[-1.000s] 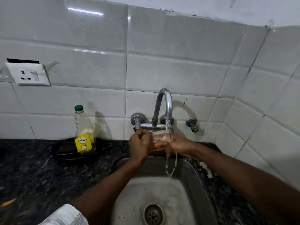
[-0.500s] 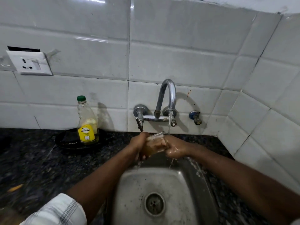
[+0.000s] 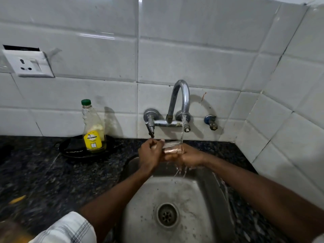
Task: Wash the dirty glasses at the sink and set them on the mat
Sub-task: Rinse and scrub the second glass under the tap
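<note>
A small clear glass [image 3: 171, 147] lies sideways between my two hands, under the running stream from the chrome tap [image 3: 180, 100]. My left hand [image 3: 149, 153] curls around its left end, fingers at the rim. My right hand [image 3: 188, 155] grips its right end from below and behind. Water runs off the glass and my right hand into the steel sink [image 3: 198, 195] below. The mat is not in view.
A dish soap bottle [image 3: 93, 128] with a green cap stands on a black dish [image 3: 73, 149] on the dark granite counter [image 3: 43, 172], left of the sink. A wall socket [image 3: 28, 64] is on the tiles at left. A tiled side wall closes in at the right.
The view has dropped a little and steadied. Both hands stay on the glass under the tap, and the glass has turned from tilted upward to lying nearly level.
</note>
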{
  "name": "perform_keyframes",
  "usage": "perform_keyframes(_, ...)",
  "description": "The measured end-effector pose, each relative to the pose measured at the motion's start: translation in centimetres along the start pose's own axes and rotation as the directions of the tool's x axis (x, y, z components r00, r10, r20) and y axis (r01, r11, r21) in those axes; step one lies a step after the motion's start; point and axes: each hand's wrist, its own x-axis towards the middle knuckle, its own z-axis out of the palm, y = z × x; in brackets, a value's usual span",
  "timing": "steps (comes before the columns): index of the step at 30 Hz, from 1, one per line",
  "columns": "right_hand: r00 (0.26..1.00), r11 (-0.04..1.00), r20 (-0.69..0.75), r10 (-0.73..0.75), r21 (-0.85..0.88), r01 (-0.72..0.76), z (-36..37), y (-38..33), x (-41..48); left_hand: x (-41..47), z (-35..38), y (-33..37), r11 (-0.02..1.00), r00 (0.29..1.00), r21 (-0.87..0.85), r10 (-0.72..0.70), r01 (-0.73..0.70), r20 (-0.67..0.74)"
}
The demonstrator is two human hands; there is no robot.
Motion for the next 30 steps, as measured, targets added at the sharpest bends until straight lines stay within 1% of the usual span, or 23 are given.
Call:
perform_keyframes(1,1.0,0.999,0.022,-0.019,-0.038,0.02,0.0,-0.2,-0.2,0.2,-0.1,0.1,0.997,0.997,-0.036,-0.073,0.073,0.019)
perform_keyframes(2,0.997,0.991,0.052,-0.064,-0.118,0.07,0.0,-0.6,-0.4,0.6,-0.1,0.2,0.971,0.972,-0.069,-0.224,0.229,0.074)
perform_keyframes(4,0.993,0.962,0.039,-0.112,-0.247,0.118,-0.2,-0.4,-0.4,0.7,-0.4,0.6,0.857,0.829,-0.018,-0.493,0.515,0.264)
perform_keyframes(5,0.995,0.965,0.02,-0.101,-0.241,0.103,-0.3,-0.1,-0.3,0.8,-0.5,0.6,0.838,0.799,0.0,-0.52,0.545,0.303)
perform_keyframes(6,0.998,0.978,0.004,-0.069,-0.199,0.068,-0.1,0.0,-0.3,0.9,-0.5,0.4,0.857,0.825,-0.032,-0.484,0.514,0.292)
perform_keyframes(8,0.999,0.999,-0.033,0.018,-0.034,-0.019,0.3,0.2,-0.1,1.1,-0.6,-0.2,0.958,0.959,-0.111,-0.249,0.265,0.134)
perform_keyframes(10,0.997,0.995,-0.041,0.065,0.081,-0.061,0.7,1.0,0.1,0.7,-0.8,-0.7,0.996,0.996,-0.08,-0.023,0.029,0.082)
perform_keyframes(11,0.999,0.998,-0.04,0.032,0.058,-0.03,0.8,1.2,0.0,0.6,-0.8,-0.8,0.996,0.994,-0.083,-0.018,0.027,0.105)
perform_keyframes(12,0.999,1.0,-0.047,0.013,0.017,-0.012,0.9,1.1,-0.1,0.6,-1.0,-0.6,0.987,0.985,-0.108,-0.108,0.123,0.135)
perform_keyframes(13,0.999,0.998,-0.046,-0.012,-0.063,0.009,0.9,1.0,-0.1,0.6,-1.1,-0.1,0.954,0.946,-0.106,-0.255,0.279,0.198)
perform_keyframes(14,0.999,0.99,-0.043,-0.033,-0.135,0.027,1.0,1.1,-0.2,0.7,-1.2,-0.1,0.888,0.856,-0.045,-0.425,0.457,0.293)
perform_keyframes(15,0.999,0.986,-0.026,-0.024,-0.166,0.019,1.1,1.7,-0.2,0.5,-1.5,0.4,0.815,0.747,0.019,-0.54,0.579,0.388)
perform_keyframes(16,1.0,0.987,-0.019,0.018,-0.159,-0.021,1.2,2.0,-0.2,0.6,-1.7,0.2,0.779,0.686,0.047,-0.577,0.625,0.443)
perform_keyframes(17,0.998,0.991,-0.024,0.057,-0.123,-0.06,1.4,2.1,-0.3,0.7,-1.8,0.0,0.777,0.686,0.016,-0.565,0.629,0.459)
perform_keyframes(19,0.995,0.996,-0.054,0.088,0.026,-0.087,1.6,2.7,-0.1,0.7,-1.5,-0.7,0.853,0.817,-0.132,-0.424,0.505,0.39)
perform_keyframes(21,0.996,0.996,-0.079,0.052,0.072,-0.046,1.7,2.6,-0.4,0.0,-1.1,-0.8,0.95,0.937,-0.127,-0.247,0.284,0.247)
perform_keyframes(22,0.997,0.996,-0.073,0.038,0.084,-0.032,1.8,2.6,-0.3,-0.1,-0.9,-0.8,0.964,0.951,-0.085,-0.232,0.253,0.204)
perform_keyframes(23,0.998,0.999,-0.055,0.024,0.045,-0.022,1.8,2.1,-0.4,-0.1,-0.8,-0.3,0.944,0.93,-0.054,-0.308,0.324,0.203)
perform_keyframes(25,0.998,0.993,-0.003,-0.055,-0.103,0.054,2.0,1.9,-0.5,0.2,-1.2,0.5,0.836,0.79,-0.007,-0.515,0.548,0.333)
perform_keyframes(26,0.996,0.989,-0.009,-0.088,-0.122,0.086,1.9,2.3,-0.4,0.3,-1.5,0.7,0.802,0.737,0.013,-0.556,0.598,0.385)
perform_keyframes(27,0.997,0.994,-0.002,-0.075,-0.084,0.075,1.9,2.7,-0.3,0.3,-1.6,0.8,0.798,0.731,-0.013,-0.545,0.602,0.411)
perform_keyframes(28,1.0,1.0,-0.005,-0.026,-0.01,0.026,2.0,2.9,0.1,0.4,-1.4,0.5,0.825,0.783,-0.087,-0.489,0.558,0.384)
perform_keyframes(30,1.0,0.992,-0.03,0.005,0.124,-0.001,2.2,2.6,0.1,0.1,-0.9,-0.3,0.936,0.937,-0.164,-0.275,0.313,0.215)
